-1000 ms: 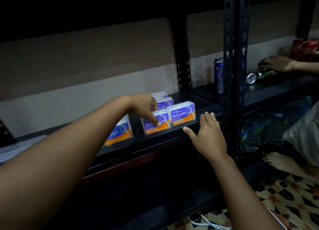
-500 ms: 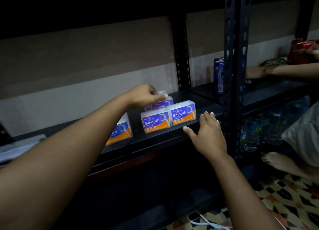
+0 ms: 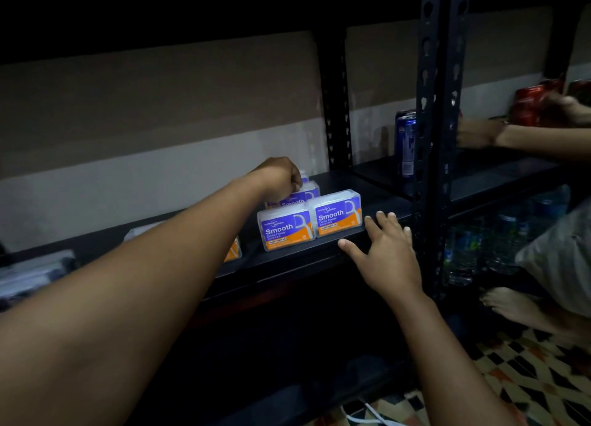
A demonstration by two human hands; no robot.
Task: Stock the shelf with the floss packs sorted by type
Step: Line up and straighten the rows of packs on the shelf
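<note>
Packs (image 3: pixel 285 229) purple-orange, seemingly labelled Smooth.

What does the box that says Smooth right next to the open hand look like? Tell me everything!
The right front Smooth pack is a clear plastic box with a purple and orange label reading "Smooth Dental Flosser" and a white flosser drawing. It stands upright at the shelf front edge, beside an identical pack. The right hand rests near it, not touching.

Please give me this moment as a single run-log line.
left hand: on rear Smooth pack | right hand: flat on shelf edge | front Smooth packs: side by side
</note>
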